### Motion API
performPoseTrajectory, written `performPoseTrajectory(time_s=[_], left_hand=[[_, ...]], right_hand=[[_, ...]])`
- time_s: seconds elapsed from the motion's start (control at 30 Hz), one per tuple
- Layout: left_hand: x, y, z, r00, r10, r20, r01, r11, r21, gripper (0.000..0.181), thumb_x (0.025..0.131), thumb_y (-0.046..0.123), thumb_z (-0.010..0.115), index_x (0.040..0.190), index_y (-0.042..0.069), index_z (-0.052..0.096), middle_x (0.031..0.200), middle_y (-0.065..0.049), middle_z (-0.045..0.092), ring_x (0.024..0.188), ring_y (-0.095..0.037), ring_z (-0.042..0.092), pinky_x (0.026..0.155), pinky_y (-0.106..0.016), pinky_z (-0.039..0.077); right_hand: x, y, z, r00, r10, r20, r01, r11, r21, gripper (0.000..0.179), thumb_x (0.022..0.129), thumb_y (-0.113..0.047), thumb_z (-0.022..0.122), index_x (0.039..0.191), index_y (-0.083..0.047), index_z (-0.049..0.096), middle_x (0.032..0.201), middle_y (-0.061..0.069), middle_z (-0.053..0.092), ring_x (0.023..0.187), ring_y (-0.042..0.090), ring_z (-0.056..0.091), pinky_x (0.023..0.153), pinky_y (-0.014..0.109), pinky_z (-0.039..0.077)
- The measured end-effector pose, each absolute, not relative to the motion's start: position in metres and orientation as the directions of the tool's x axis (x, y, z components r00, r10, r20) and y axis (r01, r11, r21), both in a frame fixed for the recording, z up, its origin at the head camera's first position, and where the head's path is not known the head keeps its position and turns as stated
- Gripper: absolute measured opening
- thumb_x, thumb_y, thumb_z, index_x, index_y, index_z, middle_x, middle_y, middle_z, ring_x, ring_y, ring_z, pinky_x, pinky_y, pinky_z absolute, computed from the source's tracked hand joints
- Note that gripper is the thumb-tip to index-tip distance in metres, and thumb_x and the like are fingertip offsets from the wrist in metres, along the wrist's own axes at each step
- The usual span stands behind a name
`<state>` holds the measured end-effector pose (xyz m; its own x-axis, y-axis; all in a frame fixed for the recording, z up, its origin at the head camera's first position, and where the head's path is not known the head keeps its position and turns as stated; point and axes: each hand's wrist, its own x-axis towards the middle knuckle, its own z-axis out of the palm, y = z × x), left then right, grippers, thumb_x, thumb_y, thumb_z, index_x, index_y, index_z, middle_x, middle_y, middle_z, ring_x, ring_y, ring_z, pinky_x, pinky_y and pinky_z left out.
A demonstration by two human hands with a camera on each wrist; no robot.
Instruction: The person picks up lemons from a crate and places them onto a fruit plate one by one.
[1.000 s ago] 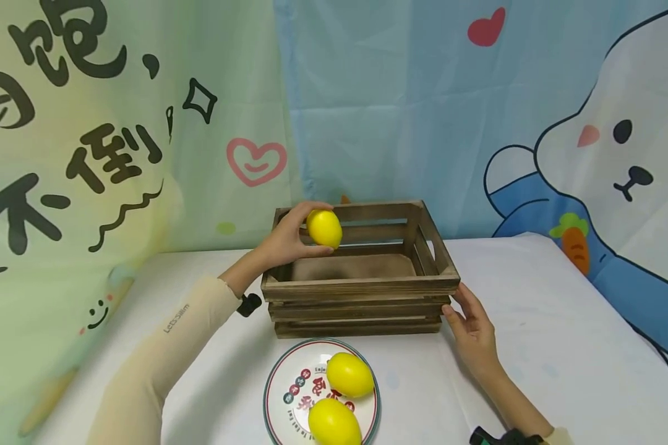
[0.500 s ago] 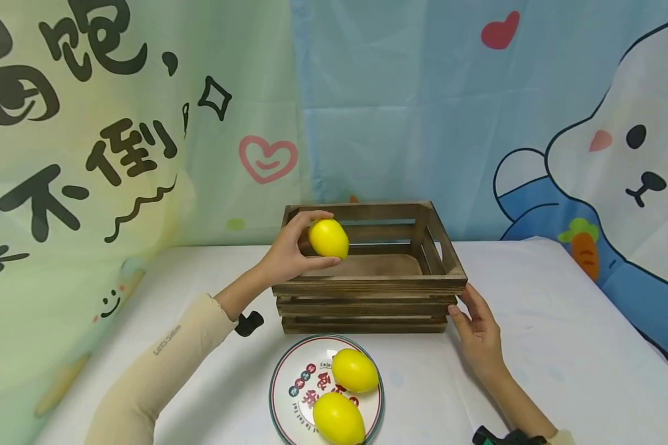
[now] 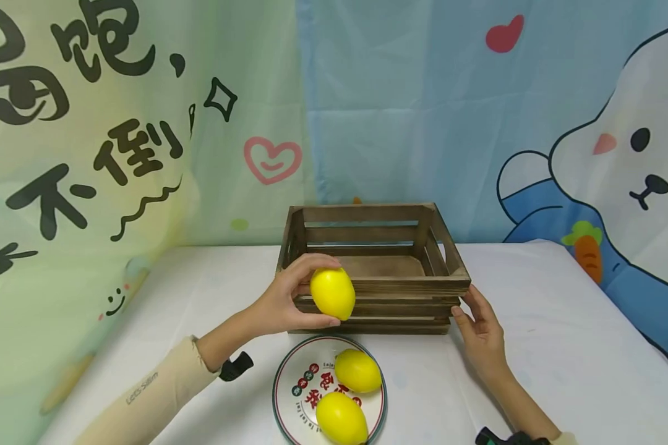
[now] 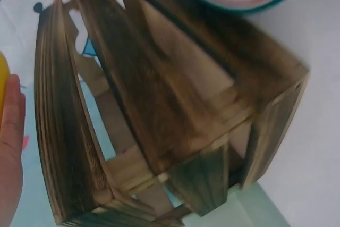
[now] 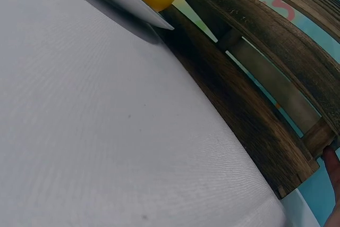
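My left hand [image 3: 289, 304] holds a yellow lemon [image 3: 333, 293] between thumb and fingers, in front of the wooden crate [image 3: 389, 287]. Only an edge of that lemon [image 4: 2, 86] shows in the left wrist view, beside a finger. At the crate's right front corner, my right hand [image 3: 483, 346] grips the slats, thumb on the near side and fingers along the end. Inside the crate the visible floor is bare. A round patterned plate [image 3: 303, 355] lies in front of it, bearing two more lemons, the far one [image 3: 358, 371] and the near one [image 3: 342, 419].
A white cloth [image 3: 423, 383] covers the table. Behind the crate hangs a printed curtain [image 3: 401, 123] with hearts, lettering and a white cartoon animal. Black wrist cameras are strapped to both wrists, the left camera [image 3: 236, 366] hanging beneath the sleeve.
My left hand has moved from over the crate's opening down and toward me, with the lemon still held. The right hand keeps its place at the corner. The head view has shifted slightly.
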<state>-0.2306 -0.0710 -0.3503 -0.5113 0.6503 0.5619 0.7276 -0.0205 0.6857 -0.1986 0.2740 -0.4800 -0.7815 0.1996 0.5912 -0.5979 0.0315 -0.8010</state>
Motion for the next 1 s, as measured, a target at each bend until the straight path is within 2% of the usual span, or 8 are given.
performPoseTrajectory(time_s=[0.17,0.37,0.53,0.63,0.77,0.83,1.0], left_hand=[[-0.217,-0.076,-0.367,-0.523,0.683,0.51,0.707,0.013,0.707,0.072,0.073,-0.002,0.083,0.135,0.003,0.046,0.138,-0.018,0.043,0.118,-0.03,0.054,0.09,-0.033,0.054],[-0.208,-0.087,-0.4,-0.559,0.709,0.429,0.646,0.048,0.762,0.07,0.076,0.003,0.083,0.136,0.007,0.048,0.138,-0.017,0.042,0.113,-0.025,0.056,0.087,-0.033,0.056],[-0.198,-0.106,-0.424,-0.626,0.735,0.261,0.524,0.148,0.839,0.067,0.078,0.016,0.083,0.137,0.016,0.052,0.138,-0.008,0.043,0.117,-0.02,0.051,0.085,-0.033,0.056],[-0.194,-0.117,-0.434,-0.645,0.747,0.162,0.462,0.212,0.861,0.068,0.077,0.021,0.084,0.137,0.016,0.052,0.137,-0.004,0.044,0.116,-0.017,0.052,0.085,-0.03,0.055],[-0.192,-0.128,-0.44,-0.638,0.765,0.088,0.437,0.266,0.859,0.069,0.077,0.023,0.085,0.137,0.016,0.052,0.138,-0.004,0.045,0.114,-0.016,0.054,0.086,-0.027,0.054],[-0.192,-0.129,-0.441,-0.618,0.783,0.062,0.451,0.288,0.845,0.069,0.078,0.025,0.084,0.137,0.017,0.052,0.139,-0.003,0.046,0.115,-0.015,0.052,0.085,-0.025,0.054],[-0.193,-0.13,-0.441,-0.553,0.832,0.042,0.52,0.306,0.798,0.069,0.079,0.03,0.082,0.139,0.017,0.05,0.139,0.002,0.047,0.119,-0.014,0.046,0.093,-0.026,0.048]], right_hand=[[-0.2,0.279,-0.477,-0.776,0.196,0.6,-0.603,0.051,-0.796,0.062,0.09,0.024,0.044,0.145,-0.003,0.043,0.13,-0.012,0.055,0.124,-0.001,0.049,0.095,0.01,0.042],[-0.197,0.279,-0.477,-0.798,0.222,0.56,-0.556,0.086,-0.827,0.061,0.091,0.022,0.046,0.146,-0.005,0.043,0.13,-0.014,0.055,0.124,-0.003,0.048,0.094,0.009,0.042],[-0.194,0.276,-0.478,-0.806,0.224,0.549,-0.546,0.08,-0.834,0.061,0.091,0.022,0.045,0.146,-0.004,0.041,0.13,-0.014,0.055,0.124,-0.002,0.049,0.095,0.009,0.042],[-0.193,0.274,-0.479,-0.807,0.229,0.544,-0.54,0.086,-0.837,0.06,0.091,0.021,0.045,0.146,-0.004,0.041,0.131,-0.015,0.055,0.125,-0.003,0.048,0.095,0.009,0.041],[-0.192,0.273,-0.481,-0.797,0.226,0.56,-0.559,0.076,-0.826,0.062,0.091,0.023,0.044,0.146,-0.005,0.042,0.131,-0.014,0.054,0.125,-0.002,0.048,0.096,0.008,0.04],[-0.194,0.273,-0.481,-0.779,0.206,0.593,-0.597,0.051,-0.801,0.062,0.09,0.024,0.043,0.146,-0.004,0.041,0.132,-0.011,0.055,0.125,0.0,0.048,0.096,0.009,0.041],[-0.201,0.273,-0.48,-0.731,0.134,0.669,-0.677,-0.012,-0.736,0.062,0.09,0.026,0.041,0.146,0.001,0.039,0.135,-0.006,0.055,0.128,0.004,0.048,0.098,0.012,0.041]])
